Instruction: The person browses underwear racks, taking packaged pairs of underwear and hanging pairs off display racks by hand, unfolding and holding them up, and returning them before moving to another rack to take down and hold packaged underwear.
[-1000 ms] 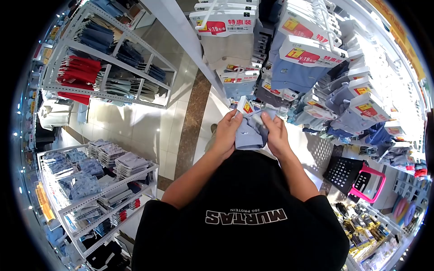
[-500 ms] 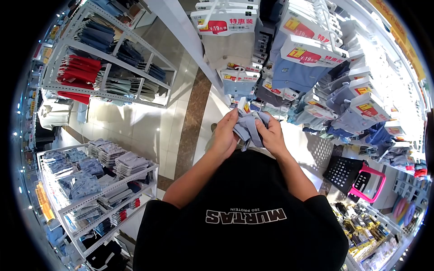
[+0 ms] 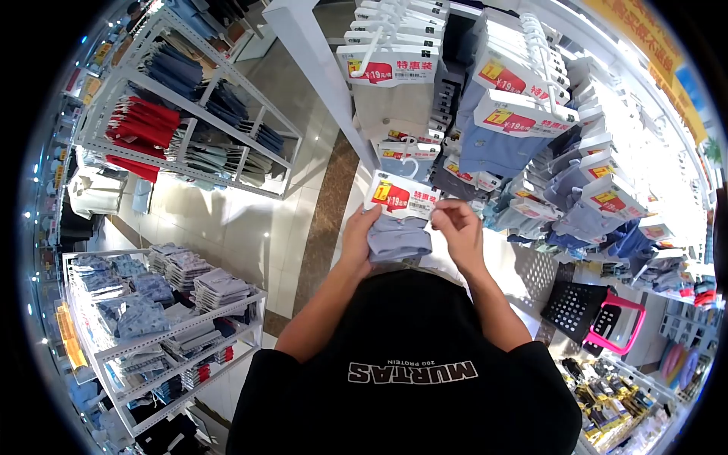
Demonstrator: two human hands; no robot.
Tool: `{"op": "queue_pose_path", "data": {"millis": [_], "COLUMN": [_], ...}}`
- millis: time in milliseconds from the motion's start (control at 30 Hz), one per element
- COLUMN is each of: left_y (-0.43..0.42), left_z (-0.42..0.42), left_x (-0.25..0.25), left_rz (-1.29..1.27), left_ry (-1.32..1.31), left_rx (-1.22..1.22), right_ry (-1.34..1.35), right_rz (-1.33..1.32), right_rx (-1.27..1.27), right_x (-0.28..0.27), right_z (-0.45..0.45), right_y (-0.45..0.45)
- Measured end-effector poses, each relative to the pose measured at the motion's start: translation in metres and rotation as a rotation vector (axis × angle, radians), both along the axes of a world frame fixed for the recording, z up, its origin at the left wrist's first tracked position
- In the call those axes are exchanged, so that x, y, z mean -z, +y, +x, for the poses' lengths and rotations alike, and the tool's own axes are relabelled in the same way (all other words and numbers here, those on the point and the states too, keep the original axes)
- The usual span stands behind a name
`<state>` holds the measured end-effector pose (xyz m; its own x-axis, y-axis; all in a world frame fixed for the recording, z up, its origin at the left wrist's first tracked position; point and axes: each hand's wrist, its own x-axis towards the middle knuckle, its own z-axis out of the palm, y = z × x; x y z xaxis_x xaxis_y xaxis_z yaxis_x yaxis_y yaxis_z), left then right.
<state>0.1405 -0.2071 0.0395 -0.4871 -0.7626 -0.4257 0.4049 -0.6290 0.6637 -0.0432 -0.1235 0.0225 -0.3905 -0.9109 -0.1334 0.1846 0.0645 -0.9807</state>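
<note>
A folded grey-blue garment (image 3: 400, 241), with trouser-like cloth, hangs below a white hanger card (image 3: 406, 199) that carries a red and yellow price label. The card's white hook (image 3: 410, 165) points away from me. My left hand (image 3: 359, 236) grips the left side of the garment and card, thumb on the front. Beside the card's right edge is my right hand (image 3: 459, 233), its fingers loosely bent and apart; whether the fingertips touch the edge is hard to see. Just beyond hang light blue garments (image 3: 406, 149) on similar cards.
Racks of carded clothes, including blue trousers (image 3: 497, 148), hang ahead and to the right. A white post (image 3: 322, 83) rises ahead left. Shelves of folded clothes (image 3: 216, 277) stand at left. On the right floor sits a black basket with a pink handle (image 3: 618, 326).
The garment was bunched in both hands; now it hangs flatter with its card facing me. My right hand has let go of the cloth and moved slightly right.
</note>
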Motion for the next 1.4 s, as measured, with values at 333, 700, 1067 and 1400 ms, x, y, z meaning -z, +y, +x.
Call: {"op": "queue_pose_path", "data": {"millis": [333,700,1067,1400], "left_y": [0.001,-0.057,-0.094,-0.087], "left_z": [0.001,-0.018,-0.029,-0.019], "left_x": [-0.015,-0.064,-0.026,-0.018], "left_rz": [-0.357,-0.628,-0.729,-0.784], "left_ry": [-0.18,-0.18,-0.351,-0.454], "left_rx": [0.148,-0.145,-0.157,-0.167], "right_ry": [-0.027,0.111,0.189,0.079], "right_rz": [-0.223,-0.548,-0.507,-0.513], "right_rx": [-0.088,-0.02,-0.012,0.024], "right_x": [-0.055,-0.123,-0.101,-0.08], "right_z": [0.01,0.008,0.004,0.011], "right_y": [-0.047,-0.118,-0.147,-0.149]}}
